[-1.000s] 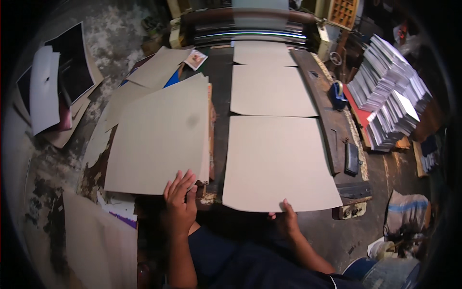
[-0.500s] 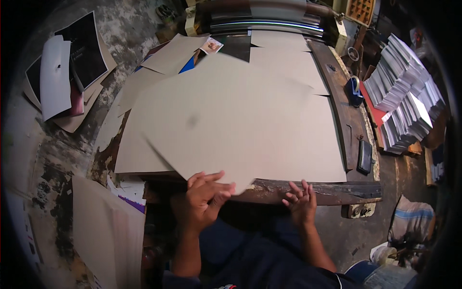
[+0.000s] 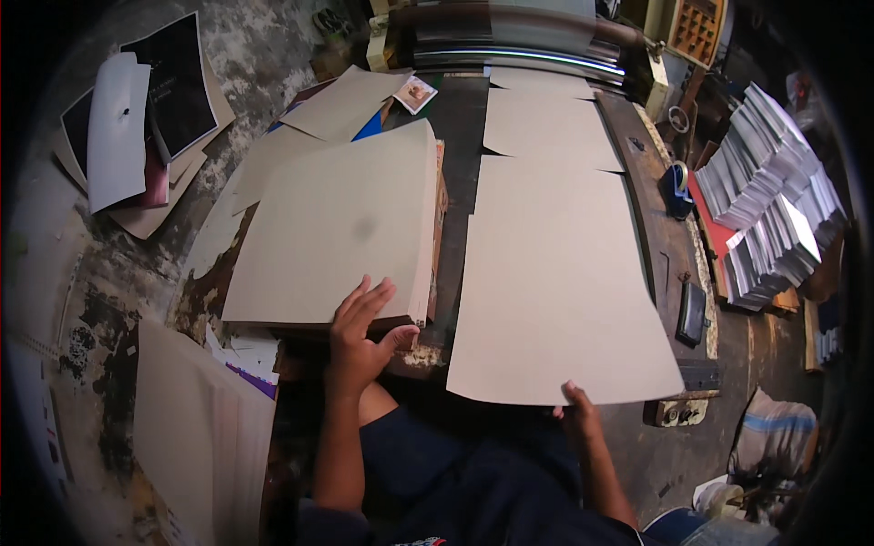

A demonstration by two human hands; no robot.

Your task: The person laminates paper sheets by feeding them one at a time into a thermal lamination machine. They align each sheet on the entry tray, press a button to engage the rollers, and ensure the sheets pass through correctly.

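My right hand (image 3: 579, 414) pinches the near edge of a large beige paper sheet (image 3: 560, 300), thumb on top. That sheet lies along the right lane of the machine's bed, its near end jutting over the front edge, and beyond it other beige sheets (image 3: 537, 118) run toward the rollers. To the left stands a thick stack of similar sheets (image 3: 319, 246). At the stack's near right corner is my left hand (image 3: 361, 337), fingers and thumb spread, the fingertips against the top sheet; it holds nothing.
Shiny rollers (image 3: 519, 62) cross the bed's far end. Along the right rail sit a tape dispenser (image 3: 676, 189) and a dark flat case (image 3: 692, 312). Piles of bound white paper (image 3: 760, 164) rise at far right. More board sheets (image 3: 196, 437) stand at lower left.
The large sheet that slanted across the stack now lies in the right lane. My right hand has closed on its near edge; my left hand has left its corner and moved to the stack.
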